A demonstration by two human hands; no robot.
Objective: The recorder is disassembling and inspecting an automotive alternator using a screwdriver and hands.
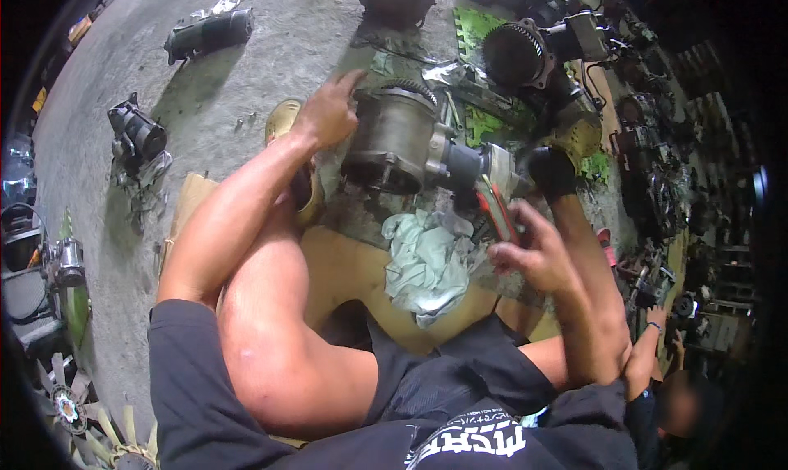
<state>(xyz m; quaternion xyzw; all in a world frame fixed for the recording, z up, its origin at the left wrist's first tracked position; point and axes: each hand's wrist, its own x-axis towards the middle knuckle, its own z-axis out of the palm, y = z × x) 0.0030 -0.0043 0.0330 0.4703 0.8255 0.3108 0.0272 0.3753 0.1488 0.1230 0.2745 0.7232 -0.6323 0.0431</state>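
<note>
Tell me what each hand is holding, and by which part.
The right hand holds a red and grey tool by its near end; the far end sticks out free. The left hand, by the metal cylinder, shows nothing in its grasp.

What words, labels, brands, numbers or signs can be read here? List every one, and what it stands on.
Black cloth shirt: bold white lettering, not copied out here; the finer white print above is too small to read surely.
Red-and-grey handheld tool in the right hand: blurred, no marking readable.
Cylindrical grey metal housing: no lettering readable.
</note>
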